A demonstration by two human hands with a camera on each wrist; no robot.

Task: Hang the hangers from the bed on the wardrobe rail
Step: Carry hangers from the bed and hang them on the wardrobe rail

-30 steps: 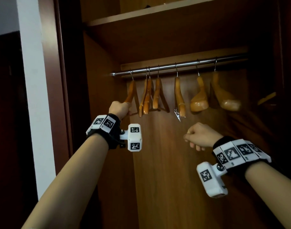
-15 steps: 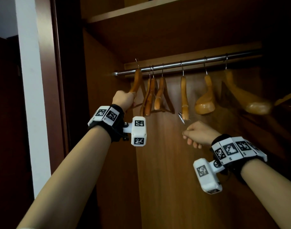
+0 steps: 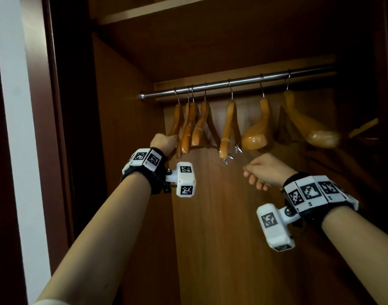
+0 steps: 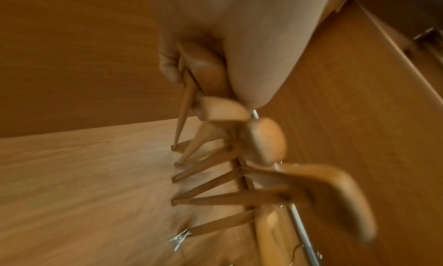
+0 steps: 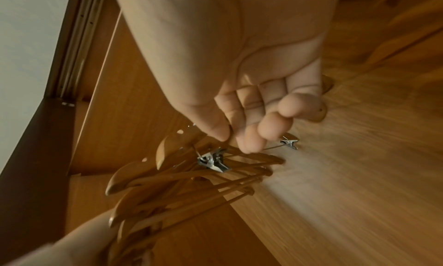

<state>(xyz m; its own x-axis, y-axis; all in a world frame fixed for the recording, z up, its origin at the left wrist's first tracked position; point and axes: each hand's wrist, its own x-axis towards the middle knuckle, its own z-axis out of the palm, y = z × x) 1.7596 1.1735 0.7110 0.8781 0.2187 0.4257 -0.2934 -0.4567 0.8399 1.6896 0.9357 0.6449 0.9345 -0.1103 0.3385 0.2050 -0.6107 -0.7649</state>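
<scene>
Several wooden hangers hang from the steel rail (image 3: 243,81) inside the wardrobe. My left hand (image 3: 164,143) grips the lower end of the leftmost hanger (image 3: 177,119), whose hook sits over the rail's left end. In the left wrist view the fingers (image 4: 171,61) wrap round that hanger's wooden arm (image 4: 206,67). My right hand (image 3: 263,170) is lower and to the right, fingers curled. It pinches the thin metal bar of the clip hanger (image 3: 228,128), with a clip (image 5: 290,143) on one side of the fingertips and another clip (image 5: 213,161) on the other.
A shelf (image 3: 155,7) runs above the rail. The wardrobe's side wall (image 3: 122,106) stands close to the left hand, and a white wall strip (image 3: 12,128) lies further left. The rightmost hanger (image 3: 309,126) is blurred, hanging askew. Bare rail shows between the right-hand hangers.
The leftmost hanger, raised with its hook above the rail half a second ago, has come down onto the rail. The clip hanger has turned, showing both clips. The rightmost hanger keeps swinging.
</scene>
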